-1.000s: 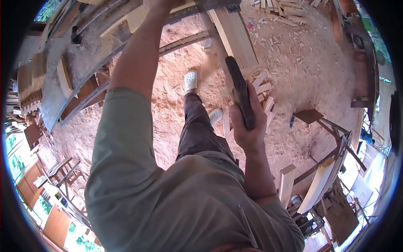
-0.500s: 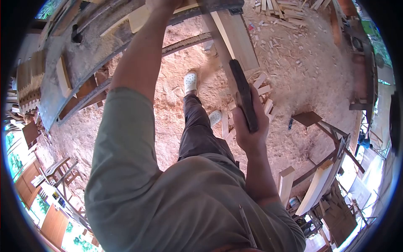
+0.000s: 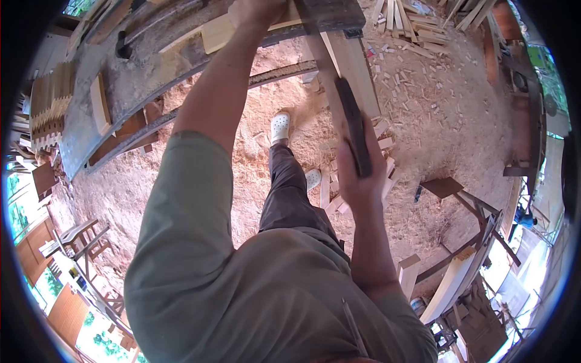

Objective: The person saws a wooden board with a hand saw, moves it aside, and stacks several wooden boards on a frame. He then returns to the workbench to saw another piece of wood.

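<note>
My right hand (image 3: pixel 362 172) is closed around the dark handle of a handsaw (image 3: pixel 352 124). The saw's blade, smeared by motion, runs up toward the end of the workbench (image 3: pixel 154 66). At the top edge of the view my left hand (image 3: pixel 259 12) grips a pale wooden board (image 3: pixel 218 33) lying on the bench, close to the blade. Its fingers are partly cut off by the frame. Just right of the blade a wide light plank (image 3: pixel 361 75) sits below the bench's end. Where the teeth meet the wood is hard to make out.
Sawdust and small offcuts (image 3: pixel 411 103) cover the floor around my clogs (image 3: pixel 280 127). Notched wooden pieces (image 3: pixel 51 100) are stacked at the left. A wooden stand (image 3: pixel 478 212) with beams is at the right, and loose sticks (image 3: pixel 411 27) lie at the upper right.
My right hand has pushed the saw forward, toward the bench. My left hand stays on the board. The whole view has shifted slightly.
</note>
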The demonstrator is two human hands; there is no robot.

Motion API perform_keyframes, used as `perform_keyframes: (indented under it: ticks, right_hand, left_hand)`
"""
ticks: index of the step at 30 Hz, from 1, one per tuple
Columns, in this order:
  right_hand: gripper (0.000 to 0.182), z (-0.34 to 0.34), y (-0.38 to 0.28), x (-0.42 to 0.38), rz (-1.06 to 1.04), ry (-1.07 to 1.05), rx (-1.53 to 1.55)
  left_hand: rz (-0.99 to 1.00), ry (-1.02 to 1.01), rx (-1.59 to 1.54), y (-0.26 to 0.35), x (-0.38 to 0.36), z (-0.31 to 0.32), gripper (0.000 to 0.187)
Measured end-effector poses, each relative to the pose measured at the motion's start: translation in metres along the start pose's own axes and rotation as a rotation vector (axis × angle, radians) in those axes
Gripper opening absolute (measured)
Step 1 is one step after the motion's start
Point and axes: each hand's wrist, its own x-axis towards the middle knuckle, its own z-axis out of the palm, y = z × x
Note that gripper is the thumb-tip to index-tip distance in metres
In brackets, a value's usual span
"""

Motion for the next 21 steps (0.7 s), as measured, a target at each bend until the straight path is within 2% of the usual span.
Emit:
perform_keyframes:
  ticks: [2,4,5,8,12,14,17,21]
  right_hand:
    - [0.055,0.007,-0.002,0.019,-0.014,-0.006,-0.024]
    - [0.055,0.014,0.008,0.027,-0.189,0.025,-0.051]
    - [0.054,0.008,0.002,0.014,-0.042,0.004,-0.007]
    - [0.054,-0.011,0.006,-0.027,0.055,0.012,-0.018]
    - [0.053,-0.005,0.008,0.000,-0.050,0.000,-0.048]
    - [0.055,0.017,0.002,0.050,-0.076,-0.003,-0.033]
    - [0.055,0.022,-0.006,0.061,-0.156,-0.012,0.001]
    - [0.055,-0.008,0.008,-0.019,-0.036,0.023,-0.089]
  left_hand:
    - [-0.001,-0.013,-0.005,0.000,0.001,-0.001,0.065]
    - [0.003,-0.001,0.008,-0.001,0.004,0.003,0.063]
    - [0.000,-0.009,0.028,-0.002,0.004,0.004,0.061]
    - [0.055,0.049,-0.061,0.001,-0.001,0.001,0.057]
    - [0.087,-0.015,-0.014,0.008,-0.006,-0.012,0.046]
    - [0.009,-0.141,0.129,0.004,-0.004,-0.009,0.070]
    - [0.058,-0.135,0.114,-0.002,0.000,-0.003,0.066]
    - [0.016,-0.127,0.088,0.000,0.003,0.003,0.057]
